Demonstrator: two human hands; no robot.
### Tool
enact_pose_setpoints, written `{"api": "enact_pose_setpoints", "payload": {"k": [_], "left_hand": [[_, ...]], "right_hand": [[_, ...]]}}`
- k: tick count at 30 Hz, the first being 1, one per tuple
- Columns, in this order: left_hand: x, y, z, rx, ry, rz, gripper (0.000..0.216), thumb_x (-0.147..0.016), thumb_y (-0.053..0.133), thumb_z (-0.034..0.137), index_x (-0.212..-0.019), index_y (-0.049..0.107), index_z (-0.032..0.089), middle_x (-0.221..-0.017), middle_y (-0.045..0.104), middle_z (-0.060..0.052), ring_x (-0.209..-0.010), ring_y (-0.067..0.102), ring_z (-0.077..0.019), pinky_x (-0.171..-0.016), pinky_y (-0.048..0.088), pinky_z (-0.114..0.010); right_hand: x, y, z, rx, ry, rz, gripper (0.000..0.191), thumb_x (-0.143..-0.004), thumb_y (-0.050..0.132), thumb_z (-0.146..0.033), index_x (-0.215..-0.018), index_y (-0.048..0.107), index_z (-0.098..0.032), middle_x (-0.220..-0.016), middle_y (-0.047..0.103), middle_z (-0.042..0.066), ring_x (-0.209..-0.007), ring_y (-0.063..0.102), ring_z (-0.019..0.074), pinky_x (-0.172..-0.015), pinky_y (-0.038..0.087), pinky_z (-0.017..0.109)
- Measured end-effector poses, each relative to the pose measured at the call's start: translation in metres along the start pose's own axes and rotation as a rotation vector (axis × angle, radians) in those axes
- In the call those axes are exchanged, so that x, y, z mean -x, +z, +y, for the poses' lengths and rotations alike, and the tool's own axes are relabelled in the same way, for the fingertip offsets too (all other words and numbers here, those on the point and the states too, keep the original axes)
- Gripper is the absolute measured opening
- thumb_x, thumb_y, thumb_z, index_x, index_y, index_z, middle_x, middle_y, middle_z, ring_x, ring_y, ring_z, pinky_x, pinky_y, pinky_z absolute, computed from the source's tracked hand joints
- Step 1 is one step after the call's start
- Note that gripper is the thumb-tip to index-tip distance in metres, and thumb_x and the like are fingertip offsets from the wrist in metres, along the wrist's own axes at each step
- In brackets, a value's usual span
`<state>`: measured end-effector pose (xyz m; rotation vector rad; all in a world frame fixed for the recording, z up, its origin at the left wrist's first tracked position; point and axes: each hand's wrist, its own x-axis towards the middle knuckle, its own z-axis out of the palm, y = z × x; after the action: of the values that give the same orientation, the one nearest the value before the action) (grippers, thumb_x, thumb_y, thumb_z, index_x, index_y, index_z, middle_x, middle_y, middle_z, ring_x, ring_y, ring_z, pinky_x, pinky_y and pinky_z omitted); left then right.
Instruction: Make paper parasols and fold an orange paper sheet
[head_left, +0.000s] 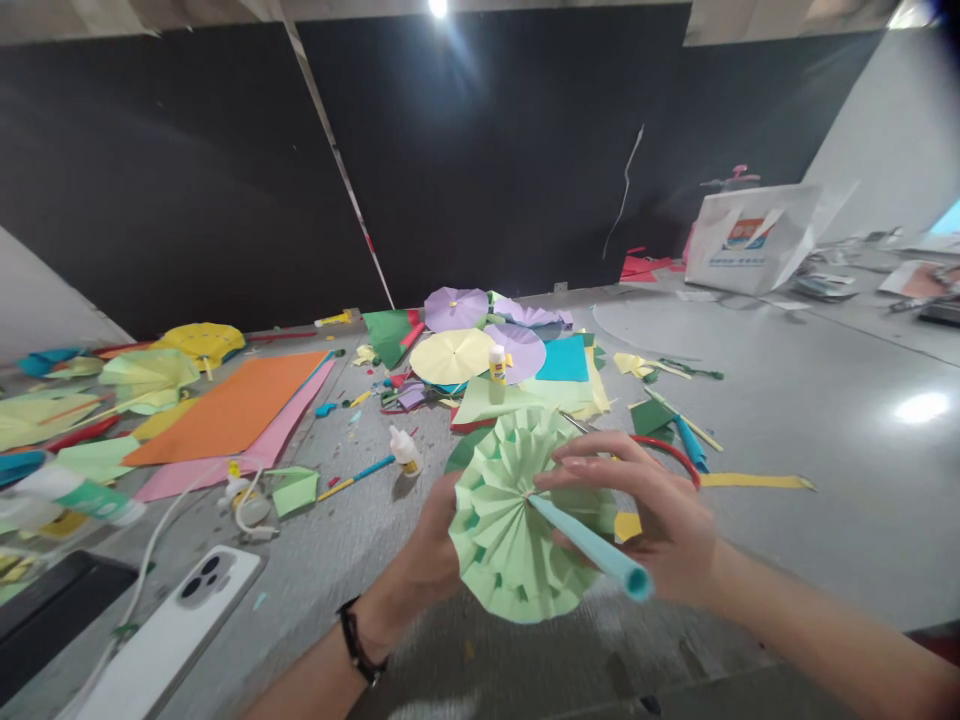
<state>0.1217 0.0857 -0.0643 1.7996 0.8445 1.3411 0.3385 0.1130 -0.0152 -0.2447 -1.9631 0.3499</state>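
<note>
A pleated light-green paper umbrella faces me, with a rolled light-blue paper tube standing out from its centre as a handle. My left hand is closed on the umbrella's left edge, its fingertips hidden behind the paper. My right hand is at the right side, fingers bent over the pleats near the centre and thumb partly hidden behind the tube. Just behind the umbrella stands a small glue bottle with a yellow label. Another white glue bottle is to the left of it.
Orange sheets, a yellow paper umbrella and a white phone lie on the left. Purple discs, a pale-yellow disc and scraps are at the back. A yellow strip and white bag are on the right.
</note>
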Motion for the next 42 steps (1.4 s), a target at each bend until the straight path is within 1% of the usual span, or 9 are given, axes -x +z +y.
{"api": "enact_pose_setpoints", "payload": {"k": [3,6,11,17,20,24,32,38,42], "left_hand": [[-0.01,-0.004,0.021,0.036,-0.004,-0.028,0.048,-0.091,0.055,0.065,-0.088,0.074,0.021,-0.063,0.061,-0.003,-0.06,0.057,-0.0181,-0.053,0.051,-0.029],[-0.016,-0.004,0.036,-0.025,0.078,-0.057,0.043,-0.089,0.062,0.061,-0.079,0.072,0.021,-0.062,0.06,-0.003,-0.063,0.057,-0.0185,-0.061,0.053,-0.029],[-0.015,-0.001,0.036,-0.13,0.21,-0.027,0.03,-0.09,0.065,0.037,-0.068,0.062,0.019,-0.06,0.056,0.001,-0.056,0.047,-0.0132,-0.059,0.047,-0.025],[-0.01,-0.001,0.03,-0.291,0.284,0.043,0.008,-0.089,0.055,0.015,-0.082,0.057,0.019,-0.067,0.056,0.001,-0.057,0.047,-0.0111,-0.054,0.039,-0.022],[-0.01,0.0,0.031,-0.324,0.349,0.053,0.011,-0.09,0.054,0.016,-0.08,0.055,0.02,-0.065,0.055,0.001,-0.055,0.047,-0.0117,-0.053,0.039,-0.023],[-0.008,0.002,0.031,-0.291,0.439,0.046,0.024,-0.09,0.056,0.019,-0.068,0.046,0.022,-0.058,0.049,0.002,-0.057,0.052,-0.0129,-0.054,0.042,-0.022],[-0.007,0.004,0.039,-0.246,0.461,0.076,0.027,-0.087,0.068,0.027,-0.067,0.051,0.022,-0.056,0.05,0.004,-0.05,0.048,-0.0114,-0.056,0.05,-0.023],[-0.003,0.005,0.041,-0.26,0.437,0.074,0.036,-0.086,0.069,0.024,-0.061,0.042,0.021,-0.055,0.039,0.005,-0.055,0.052,-0.0104,-0.055,0.044,-0.02],[0.0,0.006,0.042,-0.301,0.474,0.117,0.025,-0.085,0.064,0.02,-0.068,0.046,0.021,-0.057,0.049,0.004,-0.052,0.047,-0.0102,-0.049,0.034,-0.022]], "right_hand": [[-0.002,0.0,0.0,0.006,-0.005,-0.014,0.073,-0.08,0.075,-0.004,-0.144,0.052,-0.031,-0.105,0.08,0.005,-0.106,0.069,0.0282,-0.088,0.06,0.045],[-0.002,0.001,0.0,0.019,-0.016,-0.019,0.072,-0.08,0.074,-0.001,-0.143,0.053,-0.03,-0.103,0.079,0.006,-0.106,0.069,0.0275,-0.09,0.06,0.044],[0.001,0.0,0.002,0.061,0.008,-0.082,0.056,-0.081,0.078,-0.006,-0.13,0.062,-0.028,-0.107,0.076,0.007,-0.107,0.069,0.0266,-0.096,0.057,0.045],[0.0,0.0,0.0,0.133,-0.033,-0.077,0.052,-0.079,0.079,-0.006,-0.126,0.064,-0.025,-0.1,0.078,0.005,-0.101,0.072,0.0255,-0.097,0.057,0.044],[-0.001,0.001,-0.001,0.147,-0.04,-0.066,0.049,-0.079,0.079,-0.005,-0.122,0.067,-0.025,-0.098,0.079,0.004,-0.098,0.072,0.0236,-0.092,0.059,0.039],[0.003,0.002,0.003,0.071,-0.075,-0.098,0.064,-0.078,0.08,-0.007,-0.137,0.058,-0.023,-0.11,0.078,0.007,-0.106,0.07,0.026,-0.094,0.058,0.043],[0.011,0.01,0.006,-0.086,-0.05,-0.099,0.078,-0.072,0.083,-0.003,-0.142,0.053,-0.02,-0.122,0.073,0.01,-0.115,0.065,0.028,-0.096,0.055,0.046],[0.01,0.009,0.003,-0.183,-0.013,-0.076,0.066,-0.073,0.08,0.0,-0.134,0.058,-0.017,-0.117,0.07,0.01,-0.109,0.067,0.0279,-0.088,0.057,0.045],[0.007,0.008,0.002,-0.161,-0.01,-0.106,0.055,-0.075,0.075,0.003,-0.125,0.063,-0.015,-0.111,0.069,0.01,-0.105,0.067,0.0265,-0.085,0.058,0.043]]}}
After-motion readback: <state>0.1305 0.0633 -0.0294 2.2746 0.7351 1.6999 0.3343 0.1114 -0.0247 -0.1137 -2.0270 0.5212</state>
